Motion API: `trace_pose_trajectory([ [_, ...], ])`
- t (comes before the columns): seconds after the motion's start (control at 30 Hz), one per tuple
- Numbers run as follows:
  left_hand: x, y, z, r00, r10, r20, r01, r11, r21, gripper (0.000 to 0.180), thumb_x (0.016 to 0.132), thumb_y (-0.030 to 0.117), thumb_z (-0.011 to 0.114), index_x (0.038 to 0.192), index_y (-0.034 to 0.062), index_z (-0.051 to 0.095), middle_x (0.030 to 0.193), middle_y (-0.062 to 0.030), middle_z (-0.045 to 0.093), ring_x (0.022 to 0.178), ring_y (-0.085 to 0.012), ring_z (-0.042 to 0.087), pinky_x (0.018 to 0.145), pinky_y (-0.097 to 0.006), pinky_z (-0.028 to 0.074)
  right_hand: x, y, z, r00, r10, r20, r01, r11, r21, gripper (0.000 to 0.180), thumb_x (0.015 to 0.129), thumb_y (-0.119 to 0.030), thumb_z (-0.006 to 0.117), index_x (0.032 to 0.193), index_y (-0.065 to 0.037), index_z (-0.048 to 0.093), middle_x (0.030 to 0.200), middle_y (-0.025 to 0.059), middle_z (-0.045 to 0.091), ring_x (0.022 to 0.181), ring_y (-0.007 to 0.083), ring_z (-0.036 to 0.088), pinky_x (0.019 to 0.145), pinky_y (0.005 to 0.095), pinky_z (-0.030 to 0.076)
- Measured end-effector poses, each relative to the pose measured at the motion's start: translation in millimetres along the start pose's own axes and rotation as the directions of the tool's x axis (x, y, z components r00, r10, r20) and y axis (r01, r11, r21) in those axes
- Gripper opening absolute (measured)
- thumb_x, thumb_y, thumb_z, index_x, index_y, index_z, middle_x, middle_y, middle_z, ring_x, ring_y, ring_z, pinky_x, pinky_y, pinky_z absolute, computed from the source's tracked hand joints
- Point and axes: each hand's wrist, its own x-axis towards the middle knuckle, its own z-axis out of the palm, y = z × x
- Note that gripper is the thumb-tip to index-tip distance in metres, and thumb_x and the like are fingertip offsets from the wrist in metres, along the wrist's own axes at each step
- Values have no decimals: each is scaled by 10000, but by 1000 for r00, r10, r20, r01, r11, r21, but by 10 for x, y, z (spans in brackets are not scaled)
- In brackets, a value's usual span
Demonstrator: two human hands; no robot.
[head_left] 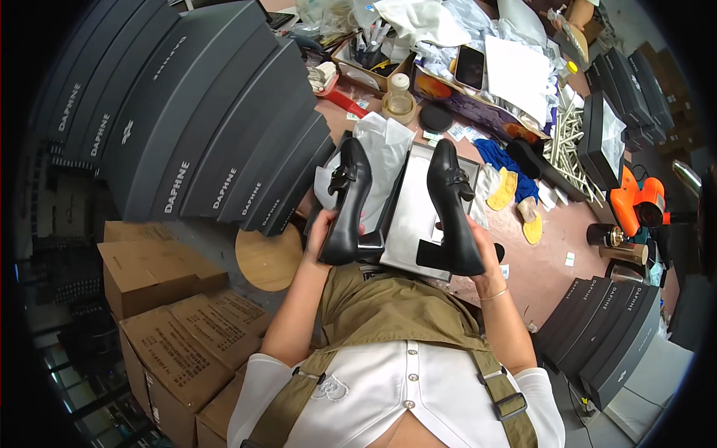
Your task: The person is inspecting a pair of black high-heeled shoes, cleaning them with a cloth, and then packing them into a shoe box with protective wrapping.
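Observation:
A black heeled shoe (347,213) with a bow on its front is held in my left hand (320,230), whose fingers wrap round its heel end. Its matching black shoe (449,201) is in my right hand (485,252), gripped at the heel end too. Both shoes point away from me, side by side and tilted. Beneath them lies an open shoe box with a white inside (417,187), and white tissue paper (385,142) spreads out at its left. My fingers are partly hidden behind the shoes.
Tall stacks of dark shoe boxes (216,127) rise at the left, with more boxes (605,328) at the lower right. Brown cartons (179,343) and a round stool (269,257) stand below left. An orange heat gun (635,196), white sticks (567,142) and a phone (470,67) lie farther off.

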Motion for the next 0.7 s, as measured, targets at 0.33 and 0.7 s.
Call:
trace_pose_trajectory([
  [0.33, -692, -820, 562, 914, 12, 406, 95, 966, -240, 562, 1016, 354, 278, 1283, -119, 426, 1163, -265, 562, 887, -312, 655, 829, -429, 560, -624, 449, 174, 972, 131, 193, -195, 910, 365, 431, 966, -120, 496, 1366, 13, 411, 1102, 221, 596, 772, 172, 638, 666, 269, 557],
  [0.7, -868, -907, 563, 916, -77, 394, 112, 991, -67, 565, 1020, 373, 264, 1258, -96, 468, 1142, -247, 564, 812, -274, 634, 821, -421, 537, -966, 595, 130, 984, 68, 166, -103, 972, 213, 416, 974, -137, 482, 1350, 32, 423, 1123, 181, 608, 794, 149, 613, 704, 255, 535],
])
